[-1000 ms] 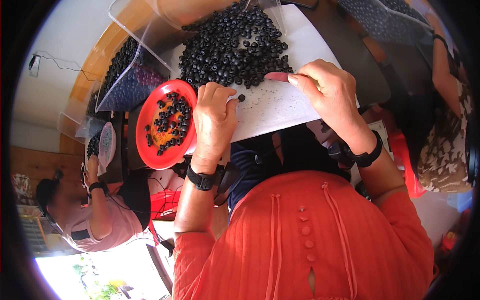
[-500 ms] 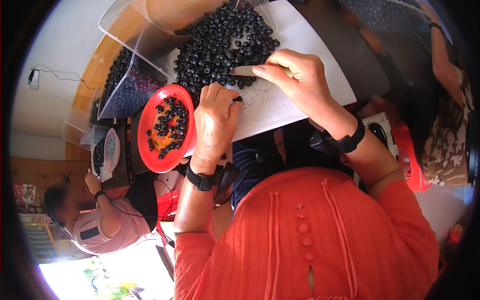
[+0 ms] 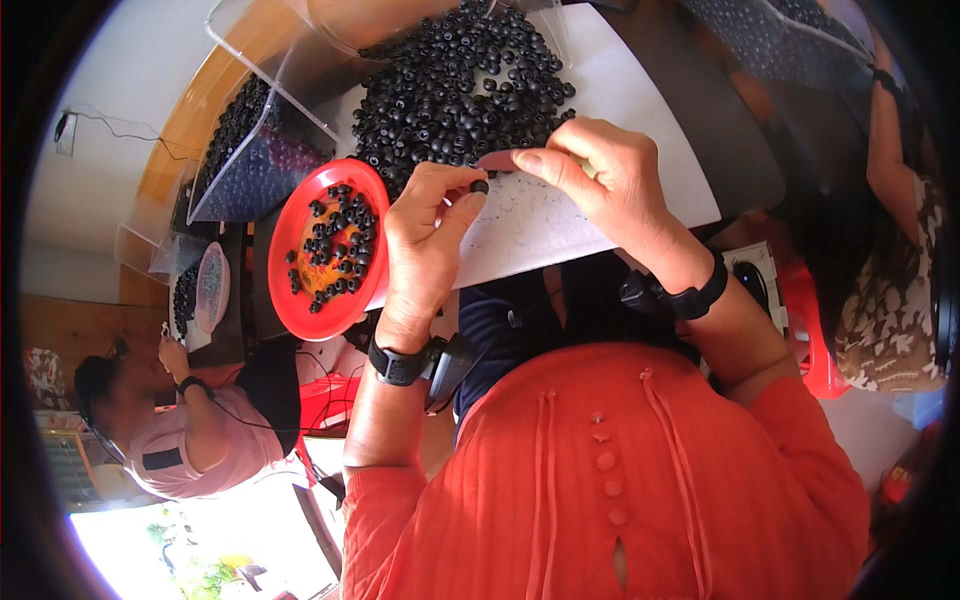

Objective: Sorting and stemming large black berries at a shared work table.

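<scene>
My left hand (image 3: 425, 225) pinches a small round black piece (image 3: 480, 187), like a bead, between thumb and fingertips. Close to its right, my right hand (image 3: 612, 182) grips a small knife (image 3: 497, 160), its blade pointing left toward that piece. Whether the tip touches it I cannot tell. Beyond both hands, a large heap of similar black pieces (image 3: 450, 90), some with holes showing, covers part of a white board (image 3: 650, 150). A red oval plate (image 3: 283, 255) beside my left hand carries several more of them on its orange patterned middle.
Clear plastic panels (image 3: 270, 85) stand at the far left, with more black pieces behind them. At the left a person in a pink top (image 3: 220, 450) sits by a pale bowl (image 3: 212, 288). Another person's arm (image 3: 890, 150) shows at the right. Small specks dot the board.
My left hand has turned and lifted the black piece, which now shows more fully. My right hand has come slightly down, bringing the knife closer to it. The view has shifted a little.
</scene>
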Demonstrator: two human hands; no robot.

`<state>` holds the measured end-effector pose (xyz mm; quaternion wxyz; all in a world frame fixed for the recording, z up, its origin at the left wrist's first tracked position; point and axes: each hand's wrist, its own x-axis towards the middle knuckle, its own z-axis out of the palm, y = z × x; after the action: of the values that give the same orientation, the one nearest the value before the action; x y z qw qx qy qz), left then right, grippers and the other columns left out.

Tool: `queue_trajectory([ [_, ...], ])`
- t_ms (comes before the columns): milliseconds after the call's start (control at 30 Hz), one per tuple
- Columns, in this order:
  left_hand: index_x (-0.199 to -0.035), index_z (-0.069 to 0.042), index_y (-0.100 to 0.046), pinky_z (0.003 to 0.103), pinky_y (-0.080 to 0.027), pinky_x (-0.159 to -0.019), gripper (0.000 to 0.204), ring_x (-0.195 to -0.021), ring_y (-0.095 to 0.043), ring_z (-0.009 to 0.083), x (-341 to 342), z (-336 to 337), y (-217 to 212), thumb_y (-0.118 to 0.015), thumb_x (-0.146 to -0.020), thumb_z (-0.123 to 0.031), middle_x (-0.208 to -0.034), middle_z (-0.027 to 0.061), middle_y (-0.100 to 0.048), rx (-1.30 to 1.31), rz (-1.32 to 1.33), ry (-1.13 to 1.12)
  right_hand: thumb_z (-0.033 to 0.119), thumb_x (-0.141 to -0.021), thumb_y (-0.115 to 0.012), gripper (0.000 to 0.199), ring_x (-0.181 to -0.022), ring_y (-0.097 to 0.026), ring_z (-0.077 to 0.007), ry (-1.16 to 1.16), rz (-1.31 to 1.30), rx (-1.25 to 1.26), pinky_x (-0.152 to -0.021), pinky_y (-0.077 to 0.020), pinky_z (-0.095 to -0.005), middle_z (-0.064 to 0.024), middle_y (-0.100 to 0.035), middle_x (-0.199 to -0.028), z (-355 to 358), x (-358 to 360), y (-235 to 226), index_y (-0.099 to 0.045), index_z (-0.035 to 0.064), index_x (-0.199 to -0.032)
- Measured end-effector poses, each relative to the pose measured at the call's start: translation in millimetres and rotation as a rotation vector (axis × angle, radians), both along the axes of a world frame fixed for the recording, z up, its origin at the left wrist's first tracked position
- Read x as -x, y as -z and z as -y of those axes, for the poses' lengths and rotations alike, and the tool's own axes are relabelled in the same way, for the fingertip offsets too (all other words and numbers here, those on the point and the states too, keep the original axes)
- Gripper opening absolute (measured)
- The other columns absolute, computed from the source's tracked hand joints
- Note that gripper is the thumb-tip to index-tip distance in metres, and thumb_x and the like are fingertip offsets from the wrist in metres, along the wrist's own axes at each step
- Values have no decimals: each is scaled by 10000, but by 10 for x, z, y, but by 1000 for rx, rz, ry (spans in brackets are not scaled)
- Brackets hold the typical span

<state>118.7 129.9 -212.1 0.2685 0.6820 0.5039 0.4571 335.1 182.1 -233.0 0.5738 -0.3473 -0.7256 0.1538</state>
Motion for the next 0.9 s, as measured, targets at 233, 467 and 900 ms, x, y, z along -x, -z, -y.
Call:
queue_trajectory([
  [233,-1229,70,-717,268,-515,-686,222,-816,-645,153,-38,103,86,-644,-1023,32,-1052,137,-735,208,738,142,306,-882,-844,412,-548,-580,-285,-21,116,-138,-506,-438,-410,-87,-553,-604,4,44,32,-573,73,-678],
  [467,-1243,57,-712,301,-536,-697,226,-826,-667,173,-63,65,235,-635,-1036,11,-1067,145,-739,203,891,171,197,-918,-813,176,-635,-649,-257,-84,31,-157,-562,-493,-377,-73,-682,-740,45,-11,-63,-718,58,-864],
  [900,-1257,60,-702,320,-559,-711,233,-830,-683,193,-45,98,297,-630,-1045,-3,-1065,160,-747,176,958,176,187,-984,-735,110,-645,-662,-266,-117,113,56,-565,-490,-381,-68,-662,-749,166,128,-61,-708,86,-951],
])
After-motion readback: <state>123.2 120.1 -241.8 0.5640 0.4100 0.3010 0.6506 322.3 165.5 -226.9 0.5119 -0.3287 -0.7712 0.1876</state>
